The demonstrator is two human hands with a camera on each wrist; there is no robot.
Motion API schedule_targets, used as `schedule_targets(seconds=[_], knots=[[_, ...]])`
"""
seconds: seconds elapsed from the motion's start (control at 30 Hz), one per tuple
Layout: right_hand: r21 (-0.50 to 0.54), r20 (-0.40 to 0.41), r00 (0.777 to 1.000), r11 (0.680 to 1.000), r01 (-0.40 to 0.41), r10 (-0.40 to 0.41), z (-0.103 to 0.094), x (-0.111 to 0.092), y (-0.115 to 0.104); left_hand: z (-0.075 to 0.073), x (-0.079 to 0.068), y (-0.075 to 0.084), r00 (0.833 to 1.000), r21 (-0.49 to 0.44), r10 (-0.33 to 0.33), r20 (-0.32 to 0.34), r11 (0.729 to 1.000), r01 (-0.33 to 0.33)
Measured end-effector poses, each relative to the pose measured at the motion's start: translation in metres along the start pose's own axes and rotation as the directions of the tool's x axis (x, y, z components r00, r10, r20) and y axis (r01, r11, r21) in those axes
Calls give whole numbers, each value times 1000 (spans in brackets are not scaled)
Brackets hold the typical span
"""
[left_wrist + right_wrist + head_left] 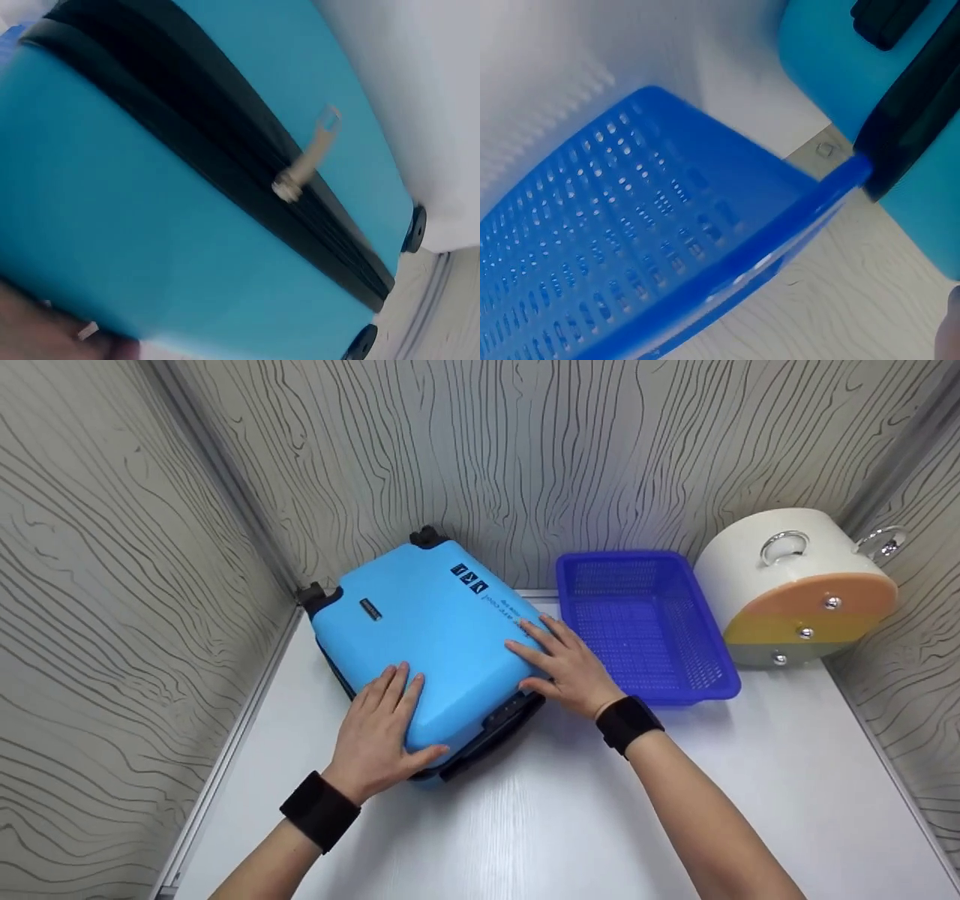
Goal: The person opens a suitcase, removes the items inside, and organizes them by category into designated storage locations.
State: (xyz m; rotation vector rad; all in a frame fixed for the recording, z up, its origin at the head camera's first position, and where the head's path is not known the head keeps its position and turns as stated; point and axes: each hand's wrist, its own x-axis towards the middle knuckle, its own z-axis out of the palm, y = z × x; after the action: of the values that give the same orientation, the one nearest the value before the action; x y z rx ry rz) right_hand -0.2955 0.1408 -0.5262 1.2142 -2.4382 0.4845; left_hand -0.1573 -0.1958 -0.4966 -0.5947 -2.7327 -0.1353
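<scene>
I have the case (427,637) lying on its broad face on the table (780,780), straight ahead of both hands and left of the basket (682,695). Its long axis runs aslant: the wheels (321,596) are at the far left, toward the corner of the walls, and the handle (491,746) is at the near right. That slant is what I would judge matters most, since both hands sit at the handle end and the wheel end lies beyond their reach as placed. My left hand (379,739) rests over the near left edge, fingers extended on the shell and thumb out toward the handle side. My right hand (574,667) touches the right corner of that same end, fingers spread over the top; neither grasps anything. Both are in contact, so I call neither nearer. From the left wrist I see a zip pull (304,169) on the side seam. The basket is just beside my right hand; whether its rim touches the case, I cannot tell. Farther right, beyond the basket, stands the striped box (787,600).
</scene>
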Motion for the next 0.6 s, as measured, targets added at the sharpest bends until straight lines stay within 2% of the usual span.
schedule_targets(seconds=[0.13,0.23,0.4,0.5,0.6], knots=[[7,38,998,999,-51,51,-5,5,11,-3,6,-7,995,46,94,39,994,-95],[21,68,992,994,-108,107,-8,8,18,-2,16,-9,990,43,127,62,991,-130],[59,110,963,966,-253,246,-11,13,20,10,32,-9,990,2,123,70,992,-124],[66,122,943,945,-319,310,-10,15,14,15,38,-5,992,37,108,66,993,-111],[91,109,939,938,-335,325,-8,16,1,18,42,3,995,87,85,57,992,-90]])
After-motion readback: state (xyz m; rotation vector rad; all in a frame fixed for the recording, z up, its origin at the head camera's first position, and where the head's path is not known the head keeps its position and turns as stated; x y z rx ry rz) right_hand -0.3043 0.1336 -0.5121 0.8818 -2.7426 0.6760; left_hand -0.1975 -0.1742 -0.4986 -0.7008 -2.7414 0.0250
